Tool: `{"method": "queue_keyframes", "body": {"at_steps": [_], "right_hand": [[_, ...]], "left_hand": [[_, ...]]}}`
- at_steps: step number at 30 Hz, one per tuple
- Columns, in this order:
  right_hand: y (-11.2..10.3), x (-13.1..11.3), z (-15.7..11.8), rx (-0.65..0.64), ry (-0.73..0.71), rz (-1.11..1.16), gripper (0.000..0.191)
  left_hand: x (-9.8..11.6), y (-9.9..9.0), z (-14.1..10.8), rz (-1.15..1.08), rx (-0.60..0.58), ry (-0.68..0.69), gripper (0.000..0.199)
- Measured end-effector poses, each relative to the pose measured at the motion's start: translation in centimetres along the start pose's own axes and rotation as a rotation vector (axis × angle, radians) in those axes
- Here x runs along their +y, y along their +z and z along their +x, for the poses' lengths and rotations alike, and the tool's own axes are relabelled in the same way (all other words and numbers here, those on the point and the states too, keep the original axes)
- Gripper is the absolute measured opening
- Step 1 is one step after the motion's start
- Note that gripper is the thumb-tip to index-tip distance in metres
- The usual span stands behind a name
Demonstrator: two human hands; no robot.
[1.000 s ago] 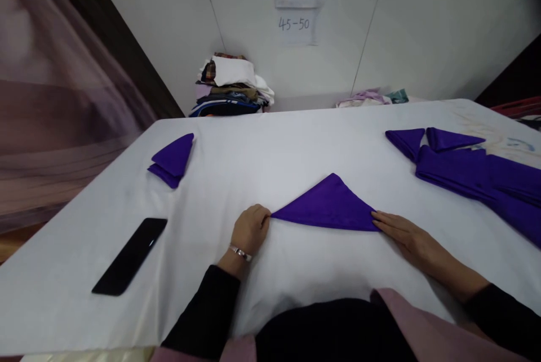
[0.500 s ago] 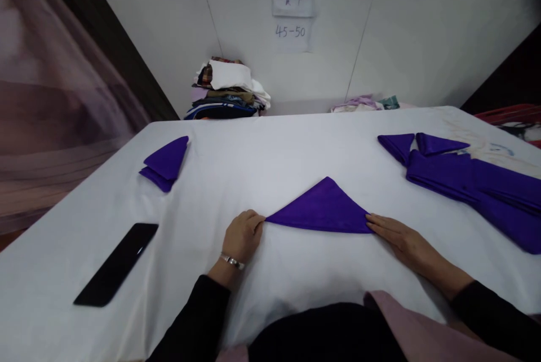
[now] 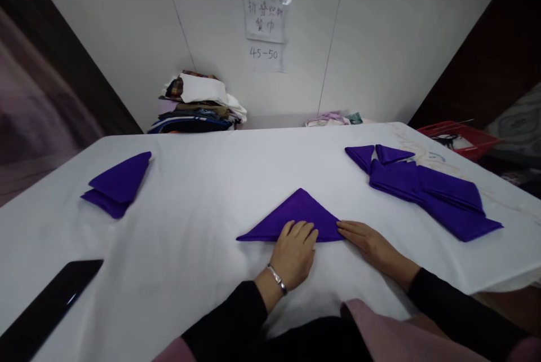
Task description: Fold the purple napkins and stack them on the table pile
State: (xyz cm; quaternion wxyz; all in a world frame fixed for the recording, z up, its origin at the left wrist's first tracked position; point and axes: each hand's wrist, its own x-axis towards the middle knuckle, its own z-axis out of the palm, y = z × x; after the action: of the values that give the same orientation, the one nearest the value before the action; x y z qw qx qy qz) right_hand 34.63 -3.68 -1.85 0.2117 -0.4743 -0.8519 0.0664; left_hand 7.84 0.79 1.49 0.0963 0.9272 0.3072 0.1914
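A purple cloth folded into a triangle (image 3: 301, 207) lies on the white-covered table (image 3: 190, 181), its peak pointing away from me. My left hand (image 3: 295, 252), with a silver bracelet at the wrist, rests on the middle of its near edge, fingers slightly bent and apart. At the cloth's right corner, the fingertips of my right hand (image 3: 367, 243) lie flat on the fabric, the hand stretched out. Neither hand grips anything.
A folded purple cloth (image 3: 120, 181) lies at the left, above a black phone (image 3: 51, 305). Several purple cloths (image 3: 426, 187) lie at the right. Piled clothes (image 3: 198, 105) sit behind the table's far edge, and a red basket (image 3: 477, 150) stands beyond the right corner.
My left hand has let go of the triangle's left corner and moved right onto its near edge. My right hand stays at the right corner. The view has shifted to the right.
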Motion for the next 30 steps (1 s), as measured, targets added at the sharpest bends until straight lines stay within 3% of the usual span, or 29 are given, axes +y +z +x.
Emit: {"method": "queue_keyframes", "body": {"at_steps": [6,13,20,27,30], "right_hand": [[-0.6,-0.6,1.0,0.049,-0.003,0.019,0.038],[-1.8,-1.5,0.9,-0.012,0.118,0.207,0.038],[-5.1,-4.1,2.3,-0.093,0.309,0.435,0.040],[-5.5,-4.0,2.1,-0.130,0.429,0.511,0.042],[-5.9,-5.1,1.5,-0.150,0.400,0.476,0.047]], "left_hand": [[-0.9,2.0,1.1,0.037,-0.035,-0.127,0.037],[-0.6,1.7,1.3,0.045,-0.053,-0.114,0.040],[-0.5,1.5,1.5,0.023,-0.075,-0.074,0.030],[-1.1,1.1,1.7,-0.061,-0.050,-0.087,0.021],[-1.2,1.1,1.7,-0.080,-0.045,-0.088,0.019]]}}
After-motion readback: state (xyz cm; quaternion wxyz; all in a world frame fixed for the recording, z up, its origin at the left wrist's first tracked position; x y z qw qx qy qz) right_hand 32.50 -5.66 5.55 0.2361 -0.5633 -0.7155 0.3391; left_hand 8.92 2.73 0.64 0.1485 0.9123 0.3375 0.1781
